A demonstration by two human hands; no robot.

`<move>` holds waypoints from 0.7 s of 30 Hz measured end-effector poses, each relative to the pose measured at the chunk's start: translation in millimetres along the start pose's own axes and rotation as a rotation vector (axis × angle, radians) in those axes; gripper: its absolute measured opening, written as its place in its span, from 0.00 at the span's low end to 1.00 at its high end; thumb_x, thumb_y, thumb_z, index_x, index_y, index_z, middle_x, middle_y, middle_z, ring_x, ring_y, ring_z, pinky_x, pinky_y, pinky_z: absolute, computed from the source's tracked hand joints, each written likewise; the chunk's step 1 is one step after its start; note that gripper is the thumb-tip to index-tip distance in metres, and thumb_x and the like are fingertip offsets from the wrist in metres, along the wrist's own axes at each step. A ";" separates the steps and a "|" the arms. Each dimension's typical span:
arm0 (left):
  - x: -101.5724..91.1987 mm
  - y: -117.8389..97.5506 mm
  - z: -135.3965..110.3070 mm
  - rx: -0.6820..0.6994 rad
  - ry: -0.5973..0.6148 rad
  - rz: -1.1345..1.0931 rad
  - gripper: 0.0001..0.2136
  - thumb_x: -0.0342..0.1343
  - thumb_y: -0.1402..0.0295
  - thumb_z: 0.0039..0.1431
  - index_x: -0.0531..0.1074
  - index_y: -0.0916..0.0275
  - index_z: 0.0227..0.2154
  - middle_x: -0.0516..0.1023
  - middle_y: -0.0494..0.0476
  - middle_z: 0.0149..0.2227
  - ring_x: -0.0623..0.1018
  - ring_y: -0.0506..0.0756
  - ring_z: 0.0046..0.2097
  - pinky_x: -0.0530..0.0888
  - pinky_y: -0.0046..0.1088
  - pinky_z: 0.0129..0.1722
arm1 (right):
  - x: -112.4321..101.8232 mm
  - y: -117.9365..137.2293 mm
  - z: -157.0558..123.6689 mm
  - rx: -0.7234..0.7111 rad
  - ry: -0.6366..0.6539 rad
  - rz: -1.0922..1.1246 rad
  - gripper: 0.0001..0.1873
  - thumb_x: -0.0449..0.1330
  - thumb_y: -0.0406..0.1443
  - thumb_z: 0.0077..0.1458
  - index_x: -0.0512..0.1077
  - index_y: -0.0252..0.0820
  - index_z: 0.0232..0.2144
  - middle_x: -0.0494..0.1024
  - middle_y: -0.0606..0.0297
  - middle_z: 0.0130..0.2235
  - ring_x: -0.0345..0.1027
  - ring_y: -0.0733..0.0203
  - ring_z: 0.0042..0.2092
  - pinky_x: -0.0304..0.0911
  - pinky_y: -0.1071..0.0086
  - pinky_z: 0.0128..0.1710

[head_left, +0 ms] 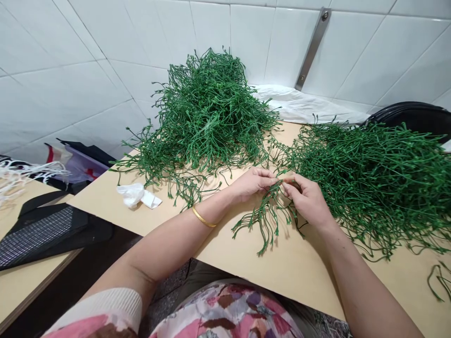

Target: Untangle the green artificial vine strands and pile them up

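Observation:
Close together over the pale tabletop, both my hands pinch a small bunch of green artificial-looking plant stems point(265, 218). My left hand point(252, 184) has thumb and fingers closed on the bunch's upper end. From the other side, my right hand point(307, 196) grips the same spot with thumb and forefinger. The thin stems fan out below the fingers toward me, with small knobbed tips. What lies exactly between the fingertips is partly hidden. Behind my hands rises a tall heap of similar stems point(211, 112); a second wide heap point(384, 183) spreads beside my right forearm.
A crumpled white tissue point(132, 195) lies on the table point(225, 249), left of my hands. White cloth point(292, 101) and a black bag point(412, 117) are along the tiled wall. A metal strip point(313, 49) is fixed there. Black mesh material point(38, 234) sits on another table at left.

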State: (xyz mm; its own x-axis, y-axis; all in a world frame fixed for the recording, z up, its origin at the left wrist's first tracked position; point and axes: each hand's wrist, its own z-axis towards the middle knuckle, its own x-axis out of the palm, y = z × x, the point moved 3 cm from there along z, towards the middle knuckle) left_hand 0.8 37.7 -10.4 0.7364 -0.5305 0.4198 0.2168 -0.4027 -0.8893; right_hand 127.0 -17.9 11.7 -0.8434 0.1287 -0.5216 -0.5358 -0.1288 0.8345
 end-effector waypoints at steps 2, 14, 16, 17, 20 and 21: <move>-0.4 -2.3 -0.2 -0.026 -0.025 0.027 0.05 0.60 0.74 0.43 0.69 0.68 0.19 0.69 0.52 0.19 0.66 0.44 0.20 0.62 0.21 0.21 | -3.0 0.7 0.2 0.002 -0.029 0.003 0.07 0.53 0.36 0.50 0.67 0.39 0.24 0.63 0.70 0.21 0.54 0.68 0.24 0.50 0.73 0.24; 1.3 1.5 -0.1 -0.092 0.054 -0.018 0.05 0.59 0.79 0.38 0.67 0.68 0.20 0.69 0.51 0.19 0.67 0.44 0.21 0.65 0.23 0.25 | -1.9 -3.9 1.1 0.059 0.049 0.186 0.12 0.56 0.43 0.49 0.69 0.39 0.28 0.65 0.70 0.23 0.54 0.68 0.25 0.50 0.73 0.25; 1.8 4.2 -0.1 -0.076 0.061 0.014 0.05 0.59 0.79 0.38 0.67 0.68 0.20 0.69 0.51 0.19 0.66 0.44 0.21 0.64 0.23 0.25 | -0.3 -2.9 0.0 0.070 0.012 0.138 0.13 0.57 0.44 0.47 0.70 0.39 0.28 0.66 0.70 0.23 0.54 0.68 0.25 0.50 0.73 0.25; 2.2 5.0 -0.3 -0.069 0.061 0.033 0.05 0.59 0.79 0.38 0.67 0.68 0.20 0.68 0.50 0.18 0.66 0.44 0.21 0.63 0.22 0.24 | 0.1 -2.2 -0.6 0.072 -0.012 0.092 0.12 0.57 0.43 0.47 0.70 0.39 0.27 0.65 0.70 0.23 0.53 0.68 0.25 0.49 0.73 0.24; 4.0 3.8 -2.0 -0.055 0.077 0.075 0.05 0.58 0.78 0.38 0.66 0.67 0.19 0.65 0.48 0.17 0.64 0.44 0.19 0.61 0.22 0.22 | -0.4 0.9 -2.2 0.052 -0.040 -0.027 0.11 0.56 0.41 0.48 0.68 0.38 0.22 0.62 0.71 0.20 0.50 0.69 0.24 0.47 0.72 0.24; 4.7 2.1 -2.8 -0.056 0.091 0.081 0.05 0.58 0.77 0.37 0.65 0.67 0.18 0.64 0.48 0.16 0.64 0.44 0.19 0.60 0.21 0.21 | -0.8 2.1 -2.6 0.035 -0.013 -0.018 0.12 0.56 0.41 0.49 0.66 0.39 0.21 0.61 0.71 0.20 0.50 0.69 0.24 0.47 0.72 0.25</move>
State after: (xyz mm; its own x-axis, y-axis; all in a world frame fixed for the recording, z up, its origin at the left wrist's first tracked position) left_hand 2.9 32.2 -9.8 0.6886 -0.6273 0.3638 0.1210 -0.3953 -0.9106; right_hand 126.4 -20.9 13.4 -0.8331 0.1430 -0.5344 -0.5488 -0.0919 0.8309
